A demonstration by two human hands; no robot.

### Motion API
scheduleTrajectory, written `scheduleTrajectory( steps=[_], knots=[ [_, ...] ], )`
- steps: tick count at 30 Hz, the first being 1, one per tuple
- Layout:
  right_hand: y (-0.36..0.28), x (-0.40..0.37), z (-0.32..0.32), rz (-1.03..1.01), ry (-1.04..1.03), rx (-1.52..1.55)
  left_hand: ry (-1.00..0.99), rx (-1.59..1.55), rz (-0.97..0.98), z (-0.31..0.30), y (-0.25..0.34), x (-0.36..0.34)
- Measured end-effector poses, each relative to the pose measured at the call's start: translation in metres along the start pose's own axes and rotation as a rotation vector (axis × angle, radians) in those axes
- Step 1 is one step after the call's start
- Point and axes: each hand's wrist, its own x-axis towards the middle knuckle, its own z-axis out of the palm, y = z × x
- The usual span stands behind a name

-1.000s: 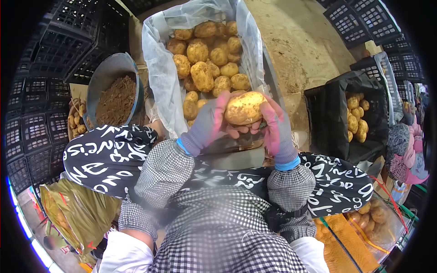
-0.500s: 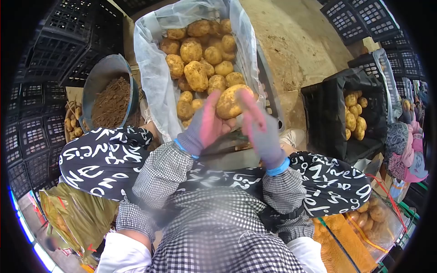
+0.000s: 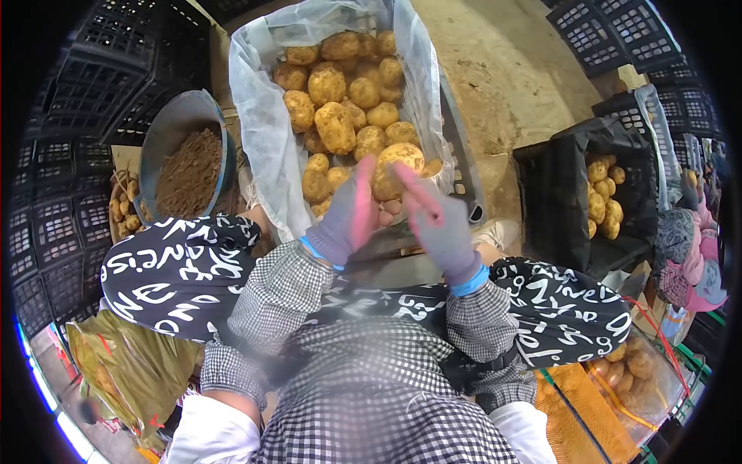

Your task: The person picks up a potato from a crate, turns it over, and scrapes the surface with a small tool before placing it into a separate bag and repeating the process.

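Observation:
Between my two gloved hands, near the front end of the lined crate, is a large yellow-brown potato [image 3: 399, 164]. My left hand [image 3: 349, 213], in a grey and pink glove, is closed around its left and lower side. My right hand [image 3: 440, 224], in a matching glove, presses its fingers against the right side; they are slightly blurred. Beyond them, the crate with its whitish plastic liner [image 3: 259, 116] holds many soil-specked potatoes [image 3: 335, 127]. The potato's underside is hidden by my hands.
A blue-grey bucket [image 3: 226, 166] of brown soil [image 3: 189, 176] stands left, before stacked black crates [image 3: 58, 220]. At right, a black-lined crate [image 3: 545, 174] holds smaller potatoes [image 3: 604, 197]. Bagged potatoes [image 3: 630, 379] lie lower right. Another person [image 3: 688, 255] is at the far right.
The potato has turned in my hands and now stands more upright. My right fingers have shifted slightly left and lower across it.

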Motion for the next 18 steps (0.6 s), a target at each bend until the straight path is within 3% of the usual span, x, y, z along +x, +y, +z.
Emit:
scheduleTrajectory(
  steps=[5, 8, 11, 13, 15, 16, 18],
  knots=[
    [-0.008, -0.010, 0.002, 0.152, -0.138, -0.066, -0.114, -0.001, -0.095, -0.024, -0.008, 0.010],
    [-0.012, -0.004, -0.001, 0.312, -0.022, 0.155, 0.047, -0.006, -0.031, 0.000, 0.002, -0.003],
    [-0.014, -0.007, -0.003, 0.261, -0.117, 0.067, 0.040, -0.019, -0.054, -0.002, 0.004, -0.002],
    [-0.011, -0.010, -0.003, 0.188, -0.178, -0.065, -0.107, -0.029, -0.091, -0.018, 0.001, 0.002],
    [-0.008, -0.009, -0.002, 0.217, -0.113, 0.007, -0.118, 0.211, 0.092, -0.039, -0.016, 0.018],
    [-0.009, -0.007, -0.001, 0.245, -0.054, 0.105, -0.059, 0.459, 0.290, -0.043, -0.023, 0.026],
    [-0.015, -0.001, -0.002, 0.308, 0.091, 0.354, 0.020, 0.531, 0.332, -0.040, -0.028, 0.028]
  ],
)
